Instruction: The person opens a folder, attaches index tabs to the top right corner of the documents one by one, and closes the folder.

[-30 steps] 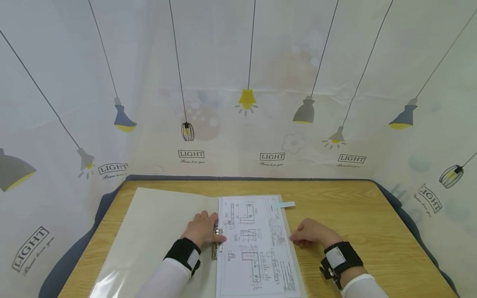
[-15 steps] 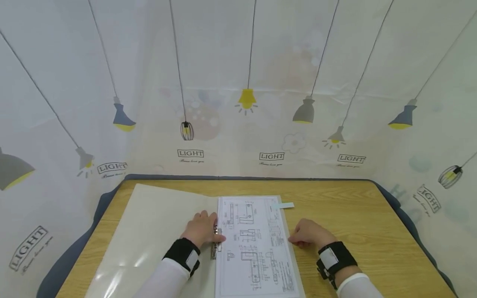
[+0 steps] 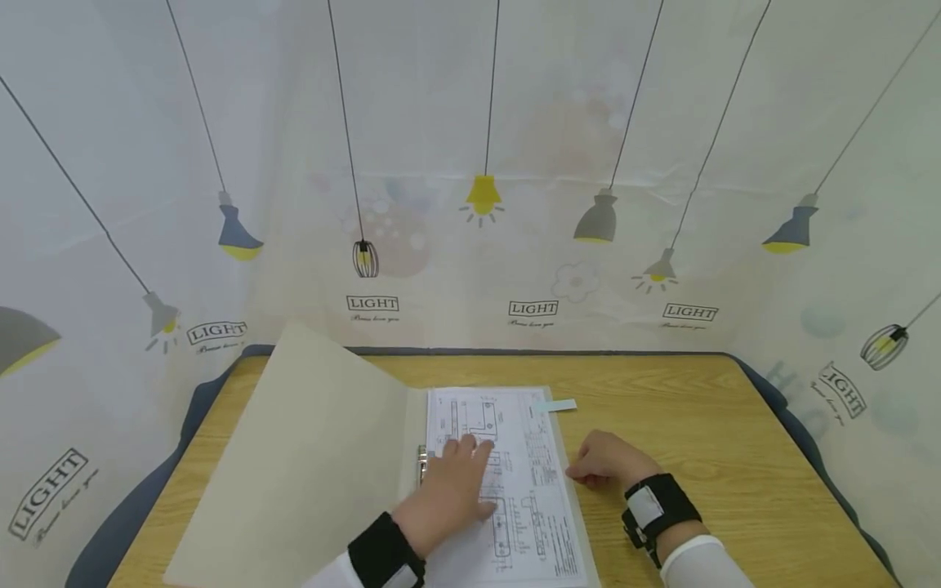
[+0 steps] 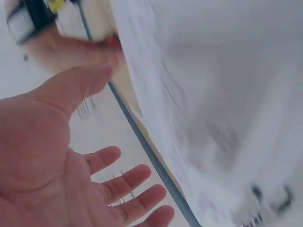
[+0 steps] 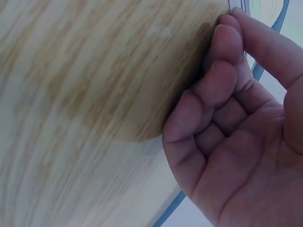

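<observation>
An open cream folder (image 3: 316,457) lies on the table, its left cover tilted up off the wood. On its right side is a stack of paper sheets (image 3: 540,523) printed with technical drawings, beside a metal ring clip (image 3: 422,467) at the spine. My left hand (image 3: 452,494) is over the sheets with fingers spread; the left wrist view shows its palm and straight fingers holding nothing, close over the paper (image 4: 213,94). At the folder's right edge, my right hand (image 3: 610,459) pinches the border between thumb and forefinger, the other fingers curled, as the right wrist view shows.
A pale blue tab (image 3: 556,405) sticks out at the upper right of the sheets. Wood-grain table (image 3: 698,425) extends to the right of the folder. Behind it stands a wall covering (image 3: 441,122) printed with hanging lamps.
My left hand has left the ring clip and moved right over the drawings. The folder's left cover has risen. My right hand has stayed at the right edge.
</observation>
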Demonstrator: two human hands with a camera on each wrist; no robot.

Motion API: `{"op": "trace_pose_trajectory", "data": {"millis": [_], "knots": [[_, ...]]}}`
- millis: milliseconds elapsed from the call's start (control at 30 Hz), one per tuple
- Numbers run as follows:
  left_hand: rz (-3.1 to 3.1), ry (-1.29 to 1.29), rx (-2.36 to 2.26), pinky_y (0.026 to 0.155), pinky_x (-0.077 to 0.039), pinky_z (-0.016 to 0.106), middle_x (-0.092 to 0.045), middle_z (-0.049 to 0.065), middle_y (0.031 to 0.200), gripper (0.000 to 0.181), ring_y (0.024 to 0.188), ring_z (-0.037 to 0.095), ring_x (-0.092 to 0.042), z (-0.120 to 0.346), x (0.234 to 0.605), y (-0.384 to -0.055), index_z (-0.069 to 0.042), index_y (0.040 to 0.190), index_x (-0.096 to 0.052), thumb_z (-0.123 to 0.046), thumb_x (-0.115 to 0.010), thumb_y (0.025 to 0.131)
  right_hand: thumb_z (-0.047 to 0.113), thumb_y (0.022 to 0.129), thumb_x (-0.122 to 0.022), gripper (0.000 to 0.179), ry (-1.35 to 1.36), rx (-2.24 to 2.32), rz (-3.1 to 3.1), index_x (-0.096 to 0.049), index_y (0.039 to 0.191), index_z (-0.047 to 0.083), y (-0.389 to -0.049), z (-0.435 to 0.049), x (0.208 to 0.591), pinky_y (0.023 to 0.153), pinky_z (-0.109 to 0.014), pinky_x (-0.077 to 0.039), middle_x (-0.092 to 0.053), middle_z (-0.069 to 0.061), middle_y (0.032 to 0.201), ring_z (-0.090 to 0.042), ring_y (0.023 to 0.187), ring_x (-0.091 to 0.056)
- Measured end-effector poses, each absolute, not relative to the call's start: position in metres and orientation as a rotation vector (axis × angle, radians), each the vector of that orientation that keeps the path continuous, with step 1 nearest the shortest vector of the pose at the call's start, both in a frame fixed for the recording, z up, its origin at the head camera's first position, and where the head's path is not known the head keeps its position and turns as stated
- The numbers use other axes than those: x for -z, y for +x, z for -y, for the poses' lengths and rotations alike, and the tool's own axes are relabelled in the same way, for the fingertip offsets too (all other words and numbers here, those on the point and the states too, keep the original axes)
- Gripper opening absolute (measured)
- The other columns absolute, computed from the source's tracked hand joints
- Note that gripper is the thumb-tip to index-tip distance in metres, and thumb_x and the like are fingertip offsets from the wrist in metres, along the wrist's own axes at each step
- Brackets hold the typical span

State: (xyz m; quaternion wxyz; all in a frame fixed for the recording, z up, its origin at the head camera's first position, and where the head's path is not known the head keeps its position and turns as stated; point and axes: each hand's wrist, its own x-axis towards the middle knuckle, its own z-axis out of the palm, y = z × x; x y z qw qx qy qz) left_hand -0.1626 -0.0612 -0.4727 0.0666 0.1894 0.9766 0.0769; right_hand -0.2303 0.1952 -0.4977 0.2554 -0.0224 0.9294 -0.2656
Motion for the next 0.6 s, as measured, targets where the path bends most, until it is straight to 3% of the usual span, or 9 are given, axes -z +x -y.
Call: {"op": "trace_pose_trajectory", "data": {"millis": [133, 267, 467, 600], "knots": [[-2.837, 0.779, -0.152, 0.089, -0.048, 0.043, -0.045, 0.006, 0.136, 0.093, 0.122, 0.025, -0.045, 0.039, 0.473, -0.138, -0.015, 0.139, -0.04, -0.064, -0.072, 0.066, 0.02, 0.079, -0.072, 0.025, -0.056, 0.711, -2.549, -0.065, 0.059, 0.008, -0.23, -0.194, 0.499, 0.048, -0.022, -0.034, -0.054, 0.0, 0.052, -0.012, 0.048, -0.048], [-2.777, 0.879, -0.06, 0.092, -0.045, 0.04, -0.046, -0.001, 0.133, 0.092, 0.12, 0.019, -0.044, 0.028, 0.483, -0.123, -0.022, 0.137, -0.043, -0.066, -0.074, 0.063, 0.021, 0.079, -0.073, 0.026, -0.066, 0.718, -2.56, -0.064, 0.058, 0.007, -0.23, -0.193, 0.5, 0.047, -0.021, -0.032, -0.053, 0.001, 0.05, -0.012, 0.047, -0.045], [-2.802, 0.952, 0.01, 0.078, -0.043, 0.033, -0.051, -0.005, 0.108, 0.071, 0.096, 0.013, -0.046, 0.026, 0.493, -0.117, -0.024, 0.124, -0.053, -0.057, -0.078, 0.066, 0.02, 0.08, -0.072, 0.025, -0.045, 0.721, -2.555, -0.065, 0.059, 0.007, -0.229, -0.194, 0.501, 0.048, -0.022, -0.034, -0.054, 0.0, 0.052, -0.012, 0.049, -0.047], [-2.745, 0.955, -0.048, 0.074, -0.044, 0.031, -0.052, -0.006, 0.106, 0.064, 0.094, 0.012, -0.048, 0.029, 0.491, -0.116, -0.023, 0.123, -0.053, -0.056, -0.073, 0.072, 0.02, 0.08, -0.073, 0.025, -0.044, 0.723, -2.549, -0.065, 0.06, 0.007, -0.229, -0.195, 0.501, 0.049, -0.022, -0.034, -0.055, 0.0, 0.053, -0.012, 0.049, -0.048]]}}
